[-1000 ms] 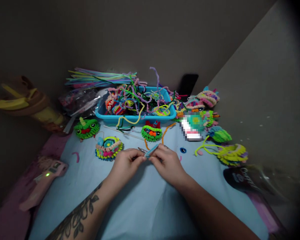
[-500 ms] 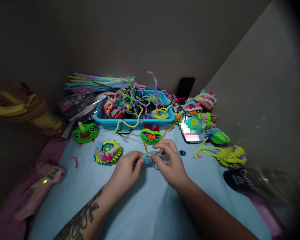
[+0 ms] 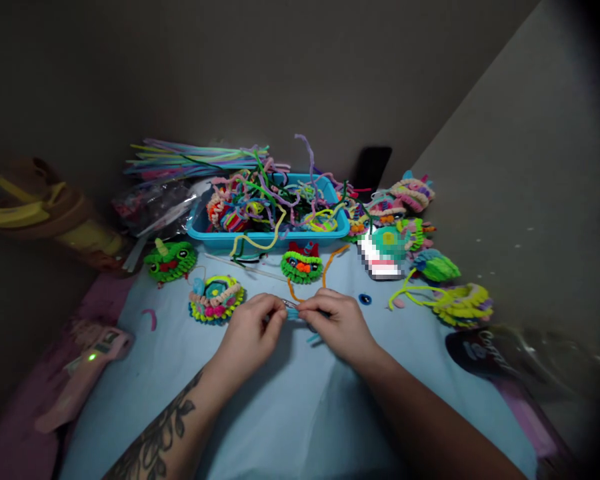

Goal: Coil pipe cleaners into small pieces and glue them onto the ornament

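Pinching light-blue pipe cleaner [image 3: 294, 312] between left hand [image 3: 253, 327] and right hand [image 3: 337, 321], held close together, at 6 o'clock of green fuzzy figure [image 3: 301, 265]. Likely best: grip tight near bend, twist in short turns.

Front half of the counter [image 3: 290, 413] is open. Further back it's crowded: green face [image 3: 303, 267] just ahead of the right hand [image 3: 343, 323], round coil piece [image 3: 216, 300] left, yellow-green coil [image 3: 463, 305] right, w/ the blue bin [image 3: 270, 237] across the back. Pink device [image 3: 87, 370] blocks the left edge.
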`<action>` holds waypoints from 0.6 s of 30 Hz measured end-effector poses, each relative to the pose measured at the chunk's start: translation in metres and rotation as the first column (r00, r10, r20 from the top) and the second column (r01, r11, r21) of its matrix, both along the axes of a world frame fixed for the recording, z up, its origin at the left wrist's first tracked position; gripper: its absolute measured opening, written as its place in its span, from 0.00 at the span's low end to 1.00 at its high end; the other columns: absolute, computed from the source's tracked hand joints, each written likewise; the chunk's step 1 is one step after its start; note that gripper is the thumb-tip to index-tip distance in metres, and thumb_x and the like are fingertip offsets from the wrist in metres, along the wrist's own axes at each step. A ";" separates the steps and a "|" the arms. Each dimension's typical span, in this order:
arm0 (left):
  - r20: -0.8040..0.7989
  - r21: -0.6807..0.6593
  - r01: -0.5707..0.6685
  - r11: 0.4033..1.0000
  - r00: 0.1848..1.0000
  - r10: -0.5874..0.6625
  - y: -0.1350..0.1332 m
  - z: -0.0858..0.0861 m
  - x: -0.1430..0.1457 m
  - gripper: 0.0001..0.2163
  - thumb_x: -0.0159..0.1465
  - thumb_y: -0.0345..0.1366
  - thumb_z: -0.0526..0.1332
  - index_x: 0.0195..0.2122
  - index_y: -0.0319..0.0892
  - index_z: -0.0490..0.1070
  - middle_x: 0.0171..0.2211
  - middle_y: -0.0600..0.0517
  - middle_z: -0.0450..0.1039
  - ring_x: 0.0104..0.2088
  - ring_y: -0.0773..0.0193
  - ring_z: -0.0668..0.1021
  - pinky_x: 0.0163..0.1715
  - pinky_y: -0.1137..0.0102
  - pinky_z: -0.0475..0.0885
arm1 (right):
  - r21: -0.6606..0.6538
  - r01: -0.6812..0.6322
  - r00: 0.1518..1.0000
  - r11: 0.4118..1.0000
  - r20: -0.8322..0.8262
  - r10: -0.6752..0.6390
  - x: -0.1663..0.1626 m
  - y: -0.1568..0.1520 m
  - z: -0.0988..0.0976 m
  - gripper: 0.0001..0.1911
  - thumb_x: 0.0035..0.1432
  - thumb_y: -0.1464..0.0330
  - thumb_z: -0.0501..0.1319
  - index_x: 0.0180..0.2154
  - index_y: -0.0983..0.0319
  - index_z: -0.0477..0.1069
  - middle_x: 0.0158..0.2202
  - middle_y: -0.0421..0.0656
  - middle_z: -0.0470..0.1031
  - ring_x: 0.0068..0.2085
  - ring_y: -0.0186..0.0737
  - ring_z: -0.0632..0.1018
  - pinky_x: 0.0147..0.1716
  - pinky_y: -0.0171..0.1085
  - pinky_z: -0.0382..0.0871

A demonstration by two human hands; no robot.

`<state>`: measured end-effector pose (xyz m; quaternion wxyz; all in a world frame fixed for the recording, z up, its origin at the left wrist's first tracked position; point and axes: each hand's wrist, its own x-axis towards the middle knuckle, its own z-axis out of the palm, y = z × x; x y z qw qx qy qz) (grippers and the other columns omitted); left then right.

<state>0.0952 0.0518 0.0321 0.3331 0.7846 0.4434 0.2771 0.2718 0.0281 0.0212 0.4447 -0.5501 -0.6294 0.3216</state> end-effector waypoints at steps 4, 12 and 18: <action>0.011 -0.007 -0.042 0.999 0.999 0.043 0.000 -0.001 0.001 0.08 0.62 0.33 0.54 0.28 0.42 0.69 0.26 0.52 0.72 0.28 0.64 0.73 0.28 0.72 0.65 | -0.047 0.011 0.998 0.999 -0.063 -0.014 -0.001 0.001 0.000 0.06 0.48 0.74 0.65 0.26 0.58 0.79 0.24 0.40 0.77 0.28 0.38 0.76 0.29 0.37 0.69; 0.088 -0.033 -0.147 0.989 0.985 0.149 -0.003 -0.001 0.004 0.07 0.61 0.34 0.55 0.26 0.41 0.68 0.26 0.52 0.72 0.28 0.64 0.73 0.25 0.74 0.64 | -0.067 0.053 0.998 0.996 -0.025 -0.054 -0.007 -0.001 -0.002 0.04 0.51 0.71 0.64 0.26 0.59 0.77 0.25 0.40 0.75 0.30 0.38 0.75 0.30 0.35 0.67; 0.167 -0.196 -0.110 0.975 0.976 0.143 -0.006 -0.005 0.010 0.07 0.61 0.35 0.57 0.28 0.40 0.70 0.26 0.52 0.73 0.27 0.65 0.74 0.25 0.74 0.66 | 0.047 0.068 0.994 0.997 0.086 -0.072 -0.007 -0.002 -0.005 0.08 0.57 0.72 0.57 0.27 0.60 0.70 0.27 0.40 0.71 0.31 0.37 0.73 0.31 0.34 0.64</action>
